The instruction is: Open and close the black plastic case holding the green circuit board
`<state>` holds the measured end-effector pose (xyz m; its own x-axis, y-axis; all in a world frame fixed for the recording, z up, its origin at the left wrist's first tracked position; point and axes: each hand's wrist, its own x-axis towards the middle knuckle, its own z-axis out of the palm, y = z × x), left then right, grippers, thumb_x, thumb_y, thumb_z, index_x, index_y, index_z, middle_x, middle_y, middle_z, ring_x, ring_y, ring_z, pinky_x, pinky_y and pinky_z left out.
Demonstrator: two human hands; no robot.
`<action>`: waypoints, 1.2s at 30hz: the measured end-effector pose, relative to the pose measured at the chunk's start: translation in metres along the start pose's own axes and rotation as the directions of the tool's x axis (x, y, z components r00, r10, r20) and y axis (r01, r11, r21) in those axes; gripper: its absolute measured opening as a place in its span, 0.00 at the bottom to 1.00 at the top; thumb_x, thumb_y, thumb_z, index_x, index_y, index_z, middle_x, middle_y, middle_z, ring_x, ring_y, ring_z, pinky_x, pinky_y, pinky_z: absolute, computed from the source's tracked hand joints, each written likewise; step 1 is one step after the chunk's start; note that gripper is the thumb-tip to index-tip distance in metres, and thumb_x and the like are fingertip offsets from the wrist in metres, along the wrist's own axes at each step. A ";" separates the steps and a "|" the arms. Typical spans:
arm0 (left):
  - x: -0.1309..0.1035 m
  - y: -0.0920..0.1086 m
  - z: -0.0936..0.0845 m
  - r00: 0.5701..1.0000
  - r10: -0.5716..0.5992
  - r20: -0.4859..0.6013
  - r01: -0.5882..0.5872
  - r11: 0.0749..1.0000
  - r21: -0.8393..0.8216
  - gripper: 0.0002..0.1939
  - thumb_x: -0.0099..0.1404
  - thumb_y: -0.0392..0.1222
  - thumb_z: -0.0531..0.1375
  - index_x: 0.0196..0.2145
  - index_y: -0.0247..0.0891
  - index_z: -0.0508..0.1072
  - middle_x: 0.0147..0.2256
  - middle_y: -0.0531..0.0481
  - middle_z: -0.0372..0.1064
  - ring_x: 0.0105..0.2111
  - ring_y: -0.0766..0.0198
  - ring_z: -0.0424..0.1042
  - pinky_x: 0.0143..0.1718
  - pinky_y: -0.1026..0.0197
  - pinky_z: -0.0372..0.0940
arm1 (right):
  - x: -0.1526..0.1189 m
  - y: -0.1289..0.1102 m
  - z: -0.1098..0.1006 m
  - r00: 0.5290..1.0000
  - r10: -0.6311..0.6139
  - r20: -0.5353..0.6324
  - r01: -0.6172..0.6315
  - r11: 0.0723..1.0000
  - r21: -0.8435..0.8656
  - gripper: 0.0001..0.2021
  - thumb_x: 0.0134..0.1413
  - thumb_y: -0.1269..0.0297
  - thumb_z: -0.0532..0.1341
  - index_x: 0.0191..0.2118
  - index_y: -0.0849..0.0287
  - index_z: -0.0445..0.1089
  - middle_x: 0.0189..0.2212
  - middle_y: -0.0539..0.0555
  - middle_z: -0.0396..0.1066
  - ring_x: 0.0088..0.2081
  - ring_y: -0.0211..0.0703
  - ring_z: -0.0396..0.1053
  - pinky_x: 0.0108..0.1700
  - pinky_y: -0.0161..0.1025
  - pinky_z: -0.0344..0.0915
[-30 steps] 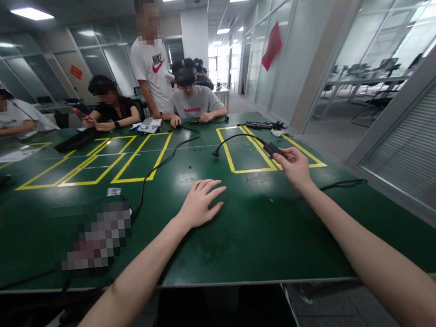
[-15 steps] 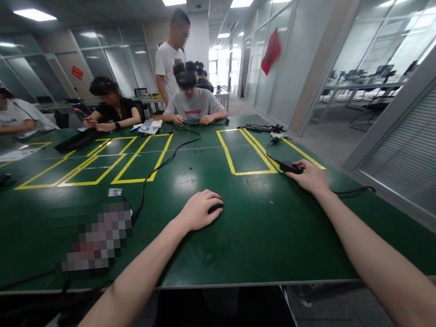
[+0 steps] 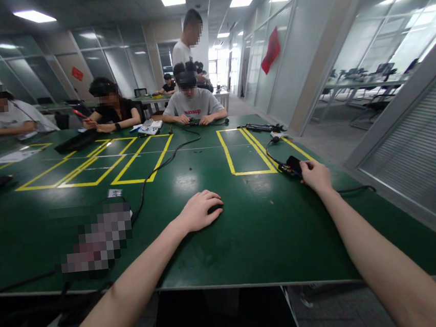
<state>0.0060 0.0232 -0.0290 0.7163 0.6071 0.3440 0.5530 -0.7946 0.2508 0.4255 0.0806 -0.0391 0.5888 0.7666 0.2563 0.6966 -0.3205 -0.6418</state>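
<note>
My right hand pinches a black cover piece, tilted up at the right end of an opened black power adapter. Small parts show inside the adapter, too small to name. Its cord with a plug runs away toward the back, and another cable leads off to the right. My left hand rests on the table, fingers curled over a small dark object whose kind I cannot make out.
The green table carries yellow tape outlines. A blurred-out item with cables lies at left. A black folded stand-like object is at the back right. Co-workers sit across and at left; another person stands behind.
My right hand has lifted the black cover and shifted slightly right, so the adapter's inside now shows. My left hand has stayed in place. The standing person moved right.
</note>
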 end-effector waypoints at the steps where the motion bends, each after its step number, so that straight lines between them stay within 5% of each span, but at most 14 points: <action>1: 0.000 0.000 0.000 1.000 0.002 0.000 -0.002 1.000 -0.004 0.09 0.72 0.42 0.60 0.46 0.39 0.79 0.50 0.45 0.77 0.51 0.55 0.73 0.54 0.51 0.69 | 0.001 0.001 -0.001 1.000 0.013 0.001 -0.013 1.000 -0.004 0.20 0.62 0.59 0.55 0.50 0.66 0.77 0.33 0.63 0.79 0.24 0.50 0.74 0.38 0.47 0.70; 5: 0.000 -0.002 0.000 1.000 0.009 -0.005 -0.010 1.000 -0.018 0.09 0.72 0.42 0.60 0.46 0.39 0.78 0.50 0.46 0.77 0.51 0.55 0.73 0.54 0.51 0.69 | 0.005 0.006 -0.003 1.000 0.026 -0.014 -0.026 0.999 -0.032 0.18 0.60 0.64 0.56 0.49 0.66 0.77 0.37 0.66 0.79 0.28 0.52 0.76 0.39 0.47 0.71; 10: 0.000 -0.001 0.000 1.000 0.007 -0.001 -0.007 1.000 -0.022 0.09 0.72 0.42 0.60 0.46 0.39 0.78 0.50 0.45 0.77 0.51 0.55 0.73 0.54 0.51 0.68 | 0.003 0.004 -0.001 0.995 -0.102 -0.024 0.098 0.987 -0.125 0.20 0.54 0.54 0.64 0.47 0.61 0.79 0.47 0.67 0.76 0.47 0.61 0.75 0.47 0.50 0.70; 16: 0.000 0.001 -0.002 1.000 0.001 0.006 -0.001 1.000 -0.017 0.10 0.72 0.42 0.60 0.46 0.40 0.79 0.50 0.46 0.76 0.51 0.55 0.73 0.54 0.51 0.69 | 0.001 -0.003 0.002 0.959 -0.244 0.148 0.274 0.929 -0.247 0.18 0.49 0.50 0.67 0.40 0.58 0.81 0.39 0.63 0.77 0.40 0.58 0.75 0.37 0.45 0.69; 24: -0.001 -0.001 -0.001 1.000 0.006 0.001 -0.006 1.000 -0.016 0.10 0.72 0.43 0.59 0.47 0.40 0.79 0.50 0.45 0.77 0.51 0.55 0.74 0.54 0.51 0.69 | -0.002 -0.009 -0.007 0.966 -0.215 0.140 0.236 0.959 -0.155 0.18 0.45 0.54 0.68 0.41 0.59 0.81 0.34 0.58 0.79 0.37 0.54 0.75 0.34 0.42 0.66; 36: -0.001 0.001 -0.002 1.000 0.002 0.000 -0.002 1.000 -0.021 0.11 0.72 0.43 0.58 0.47 0.41 0.79 0.50 0.45 0.76 0.51 0.55 0.73 0.54 0.50 0.69 | -0.003 -0.012 -0.006 0.955 -0.243 0.168 0.286 0.905 -0.315 0.16 0.47 0.47 0.67 0.36 0.52 0.81 0.38 0.59 0.81 0.39 0.58 0.77 0.30 0.43 0.65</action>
<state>0.0050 0.0222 -0.0274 0.7175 0.6052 0.3449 0.5423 -0.7960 0.2687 0.4175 0.0792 -0.0277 0.3241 0.9037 0.2796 0.9280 -0.2463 -0.2796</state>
